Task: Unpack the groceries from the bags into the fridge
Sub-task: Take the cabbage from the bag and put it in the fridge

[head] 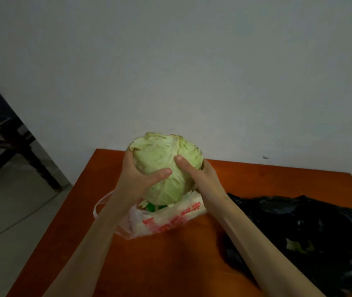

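One head-worn wide-angle view, looking forward and down from above near edge of orange-brown wooden counter [245,185]. Faces plain pale wall [192,71] close behind counter. Forearms reach in from bottom. Grey floor [16,211] at left.

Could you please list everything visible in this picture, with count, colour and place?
cabbage: one, pale green, held above the white bag, between both hands.
white plastic bag: one, translucent white with red print, on the table under the cabbage, something green showing inside.
black plastic bag: one, black, lying on the table's right side, a bit of pale green showing in it.
table: one, orange-brown, filling the lower picture, against the wall.
wall: one, pale grey-white, behind the table.
dark furniture: one piece, black, far left on the floor; kind unclear.
left hand: one, gripping the cabbage's left side.
right hand: one, gripping the cabbage's right side.
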